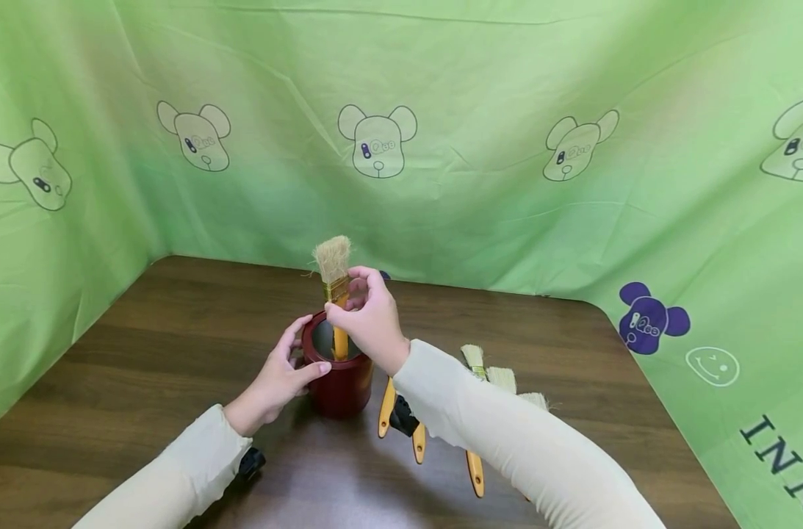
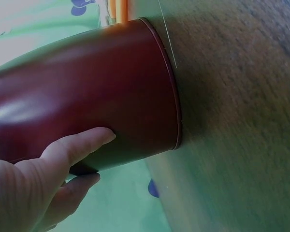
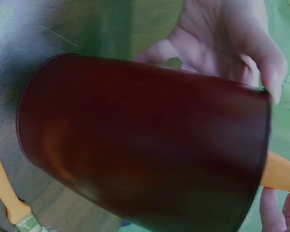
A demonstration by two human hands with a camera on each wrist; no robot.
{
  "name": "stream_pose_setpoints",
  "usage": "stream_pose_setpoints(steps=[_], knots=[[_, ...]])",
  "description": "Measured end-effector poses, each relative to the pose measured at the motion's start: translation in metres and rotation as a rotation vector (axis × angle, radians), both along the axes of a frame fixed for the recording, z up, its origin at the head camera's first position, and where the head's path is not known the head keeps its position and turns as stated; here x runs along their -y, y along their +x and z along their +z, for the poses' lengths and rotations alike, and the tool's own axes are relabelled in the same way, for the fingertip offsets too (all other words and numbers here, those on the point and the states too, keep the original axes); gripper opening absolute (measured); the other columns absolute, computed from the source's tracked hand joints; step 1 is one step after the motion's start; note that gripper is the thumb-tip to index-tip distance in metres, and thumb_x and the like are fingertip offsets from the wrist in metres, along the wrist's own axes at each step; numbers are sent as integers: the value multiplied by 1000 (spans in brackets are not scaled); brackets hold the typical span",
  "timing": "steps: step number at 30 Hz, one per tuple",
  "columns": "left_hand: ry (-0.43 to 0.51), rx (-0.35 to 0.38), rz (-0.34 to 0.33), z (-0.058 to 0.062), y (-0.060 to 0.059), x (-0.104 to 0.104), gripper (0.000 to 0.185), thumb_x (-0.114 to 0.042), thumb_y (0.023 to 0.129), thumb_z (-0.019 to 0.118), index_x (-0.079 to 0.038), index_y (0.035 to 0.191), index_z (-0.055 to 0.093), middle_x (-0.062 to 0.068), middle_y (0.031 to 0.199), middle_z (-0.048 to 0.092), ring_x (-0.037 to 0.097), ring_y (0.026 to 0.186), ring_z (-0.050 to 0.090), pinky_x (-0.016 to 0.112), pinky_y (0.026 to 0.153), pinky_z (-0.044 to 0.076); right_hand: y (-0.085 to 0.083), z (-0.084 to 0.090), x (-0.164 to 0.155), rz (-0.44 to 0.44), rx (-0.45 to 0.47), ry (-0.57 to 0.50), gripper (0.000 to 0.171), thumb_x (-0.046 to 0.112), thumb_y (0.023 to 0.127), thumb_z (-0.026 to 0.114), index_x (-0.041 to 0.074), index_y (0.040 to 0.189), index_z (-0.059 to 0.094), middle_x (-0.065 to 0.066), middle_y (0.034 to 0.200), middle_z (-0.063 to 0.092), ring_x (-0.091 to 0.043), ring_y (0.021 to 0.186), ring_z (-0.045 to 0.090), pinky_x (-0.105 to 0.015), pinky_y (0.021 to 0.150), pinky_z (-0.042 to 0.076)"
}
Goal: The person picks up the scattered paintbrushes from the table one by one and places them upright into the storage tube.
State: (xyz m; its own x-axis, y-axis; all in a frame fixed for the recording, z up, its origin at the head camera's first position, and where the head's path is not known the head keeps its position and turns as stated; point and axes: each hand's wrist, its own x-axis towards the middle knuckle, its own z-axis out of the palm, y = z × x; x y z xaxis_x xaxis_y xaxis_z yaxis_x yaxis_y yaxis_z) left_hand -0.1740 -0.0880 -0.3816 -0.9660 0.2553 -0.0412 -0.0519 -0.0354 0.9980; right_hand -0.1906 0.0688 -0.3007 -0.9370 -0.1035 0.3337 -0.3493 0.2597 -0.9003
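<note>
Centre of the head frame: dark red cup (image 1: 338,382) stands upright on the brown wood table (image 1: 143,345). Left hand (image 1: 278,378) wraps the cup's left side, thumb curled at the rim, fingers round the wall (left wrist view shows fingers (image 2: 77,145) pressed on the red wall (image 2: 87,92)). Right hand (image 1: 368,316) sits just above the cup, fingers pinching the brass ferrule of a paintbrush (image 1: 335,283); bristles point up, yellow handle goes down inside the cup. Right wrist view: the cup (image 3: 145,145) fills the frame, with the yellow handle end (image 3: 280,174) at the right edge. Three more brushes (image 1: 480,411) lie on the table lower right of the cup, partly under the right sleeve. Green bear-print cloth (image 1: 507,147) behind.
</note>
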Motion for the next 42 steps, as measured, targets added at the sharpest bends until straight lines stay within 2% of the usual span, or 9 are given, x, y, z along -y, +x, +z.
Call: stream_pose_setpoints(steps=[14, 25, 35, 39, 42], knots=[[14, -1, -8, -1, 0, -3, 79, -3, 87, 64, -15, 151, 19, 23, 131, 34, 20, 90, 52, 34, 60, 45, 3, -16, -4, 32, 45, 75, 53, 11, 77, 72, 1, 124, 49, -14, 104, 55, -27, 86, 58, -32, 70, 52], [-10, 1, -14, -1, -2, 0, 80, -6, 87, 66, -15, 151, 19, 24, 132, 35, 20, 90, 54, 37, 61, 47, 1, -20, -3, 45, 27, 91, 53, 9, 77, 71, 1, 124, 50, -13, 104, 54, -27, 87, 58, -31, 71, 52], [-23, -6, -3, -1, -1, 1, 82, -6, 86, 66, -13, 151, 18, 23, 130, 35, 21, 94, 54, 39, 64, 49, -3, -23, -6, 1, -53, 32, 52, 5, 75, 72, 0, 123, 51, -13, 98, 54, -23, 79, 56, -29, 71, 48], [-42, -12, 2, 0, -1, 2, 80, -6, 86, 67, -14, 150, 20, 22, 128, 37, 22, 93, 53, 37, 61, 47, -3, -23, -11, -11, -80, 6, 50, 7, 78, 73, -1, 122, 51, -13, 97, 53, -20, 77, 55, -28, 69, 47], [-46, 0, 7, 0, 0, 2, 82, -6, 86, 67, -13, 151, 18, 23, 131, 35, 25, 99, 52, 39, 65, 49, -2, -22, -17, -24, -85, -17, 48, 8, 80, 72, -1, 121, 50, -16, 97, 53, -19, 77, 54, -27, 68, 46]])
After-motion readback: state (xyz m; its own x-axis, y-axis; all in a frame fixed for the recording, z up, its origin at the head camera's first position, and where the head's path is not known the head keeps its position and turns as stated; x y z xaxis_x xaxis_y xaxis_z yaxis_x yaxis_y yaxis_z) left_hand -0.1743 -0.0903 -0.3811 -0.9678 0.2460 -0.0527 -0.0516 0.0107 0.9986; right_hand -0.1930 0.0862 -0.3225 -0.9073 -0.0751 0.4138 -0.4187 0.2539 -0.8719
